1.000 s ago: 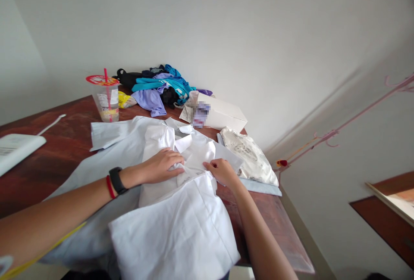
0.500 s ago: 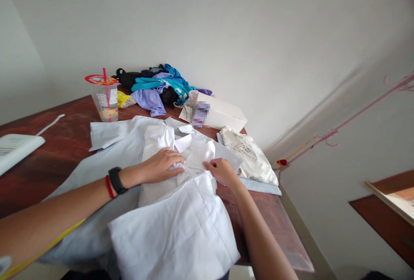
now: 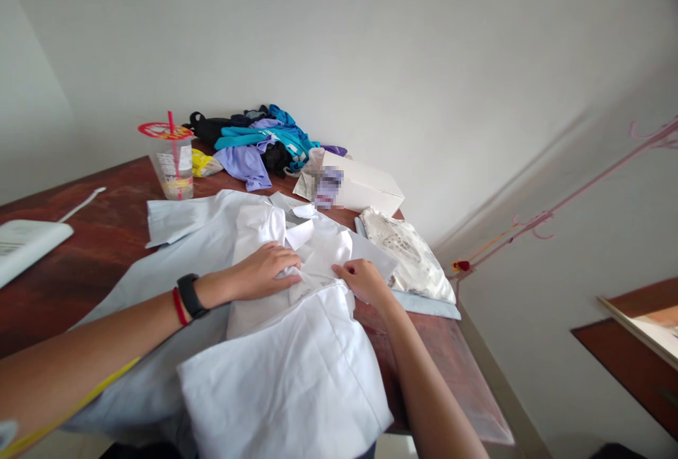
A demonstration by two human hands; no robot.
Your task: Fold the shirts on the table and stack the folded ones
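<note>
A white collared shirt (image 3: 296, 367) lies partly folded, its lower part hanging over the near table edge. My left hand (image 3: 270, 268), with a black band and a red cord at the wrist, rests on its upper part and is closed on a bunch of cloth between thumb and fingers. At the shirt's right edge, my right hand (image 3: 363, 277) pinches the fabric with thumb and curled fingers. Beneath it another pale shirt (image 3: 174, 268) is spread out, one sleeve reaching left toward the plastic cup.
A plastic cup (image 3: 177, 169) with a red straw stands at the back left, beside piled clothes (image 3: 265, 138). Behind the shirts is a white box (image 3: 365, 183). Folded clothes (image 3: 410, 254) lie right; a white device (image 3: 32, 243) lies left. A pink rack (image 3: 572, 198) leans by the wall.
</note>
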